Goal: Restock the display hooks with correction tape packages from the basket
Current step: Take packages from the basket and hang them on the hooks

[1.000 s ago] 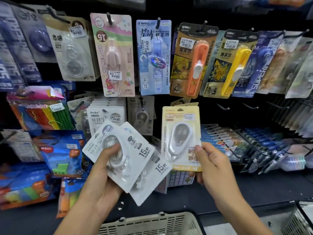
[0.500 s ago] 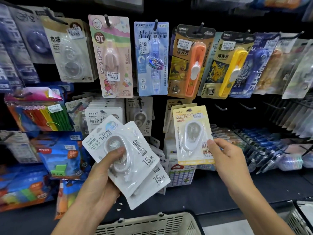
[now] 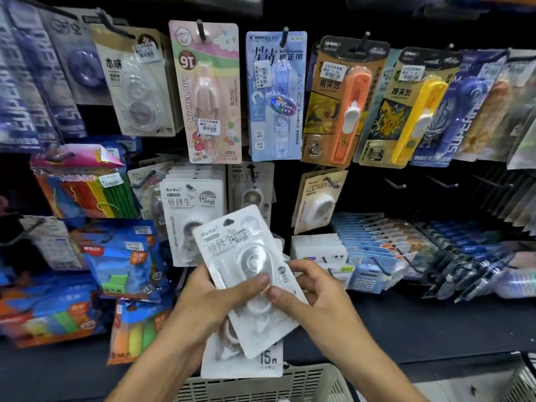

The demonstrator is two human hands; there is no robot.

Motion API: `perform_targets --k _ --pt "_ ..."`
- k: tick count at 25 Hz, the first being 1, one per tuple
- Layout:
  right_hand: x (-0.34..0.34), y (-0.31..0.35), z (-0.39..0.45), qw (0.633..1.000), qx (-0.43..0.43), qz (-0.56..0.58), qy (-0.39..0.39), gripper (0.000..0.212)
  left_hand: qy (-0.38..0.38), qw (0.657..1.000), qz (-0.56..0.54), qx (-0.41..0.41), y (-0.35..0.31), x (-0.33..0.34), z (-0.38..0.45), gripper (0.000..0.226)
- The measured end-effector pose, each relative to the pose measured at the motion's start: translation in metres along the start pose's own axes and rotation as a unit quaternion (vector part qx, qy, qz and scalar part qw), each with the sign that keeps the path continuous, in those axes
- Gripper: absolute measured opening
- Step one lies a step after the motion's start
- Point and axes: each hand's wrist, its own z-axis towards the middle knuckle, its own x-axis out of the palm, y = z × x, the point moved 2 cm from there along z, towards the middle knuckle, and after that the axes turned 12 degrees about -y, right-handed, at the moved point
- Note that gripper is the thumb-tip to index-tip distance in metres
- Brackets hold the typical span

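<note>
I saw the black display wall (image 3: 406, 21) filling the far side of the view, its hooks crowded with carded stationery, the far left and right cards blurred beyond reading. In the lower row a yellow correction tape package (image 3: 317, 198) hung on a hook right of centre, and left of it a stack of white packages (image 3: 191, 210) hung on another hook, its lower part hidden behind what I held. Right of the yellow card two bare hooks (image 3: 396, 184) stuck out from the wall.

Nearest me, the cream slatted basket (image 3: 261, 384) was cut off by the bottom edge; I could not tell what lay in it, since the packages and my forearms covered its opening.

My left hand (image 3: 208, 303) was curled round two white correction tape packages (image 3: 246, 271) in front of the lower row, thumb pressed across the clear blister of the front one, fingers behind. The rear package stuck out below, showing "15M". My right hand (image 3: 316, 297) closed on the right edge of the front package, thumb on its face just beside the left thumb, fingers curled behind the card. How far the two cards overlapped I could not make out.
</note>
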Motion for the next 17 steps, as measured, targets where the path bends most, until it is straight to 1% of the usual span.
perform_targets --k 2,3,5,6,7,9,11,12,15,17 --pt "-0.003 0.001 0.002 1.0 0.003 0.003 -0.03 0.019 0.032 0.999 -0.016 -0.018 -0.001 -0.008 0.003 0.062" --pt "-0.005 0.001 0.003 0.999 0.014 0.015 -0.025 0.022 0.04 0.999 -0.024 -0.019 -0.002 -0.011 0.004 0.068" --pt "-0.003 0.003 0.003 0.996 0.051 0.08 0.004 0.036 0.033 0.999 -0.036 -0.012 -0.007 -0.016 0.006 0.068" --pt "-0.001 0.004 0.004 0.991 0.061 0.117 0.012 0.04 0.018 0.999 -0.04 -0.004 -0.01 -0.018 0.008 0.066" --pt "0.002 0.005 0.007 0.989 0.058 0.138 0.013 0.038 -0.003 0.999 -0.041 0.009 -0.013 -0.021 0.009 0.064" --pt "0.008 0.01 0.016 0.992 0.036 0.122 -0.005 0.022 -0.062 0.996 -0.039 0.047 -0.023 -0.032 0.011 0.055" --pt "0.013 0.015 0.024 0.994 0.025 0.09 -0.05 0.006 -0.131 0.987 -0.043 0.077 -0.036 -0.048 0.011 0.048" --pt "0.014 0.016 0.026 0.994 0.028 0.071 -0.078 0.002 -0.158 0.982 -0.052 0.085 -0.041 -0.056 0.011 0.045" --pt "0.014 0.012 0.025 0.988 0.015 0.005 -0.151 0.008 -0.207 0.971 -0.081 0.085 -0.05 -0.078 0.007 0.044" --pt "0.014 0.01 0.02 0.982 -0.01 -0.009 -0.186 0.009 -0.217 0.969 -0.085 0.087 -0.052 -0.082 0.005 0.041"
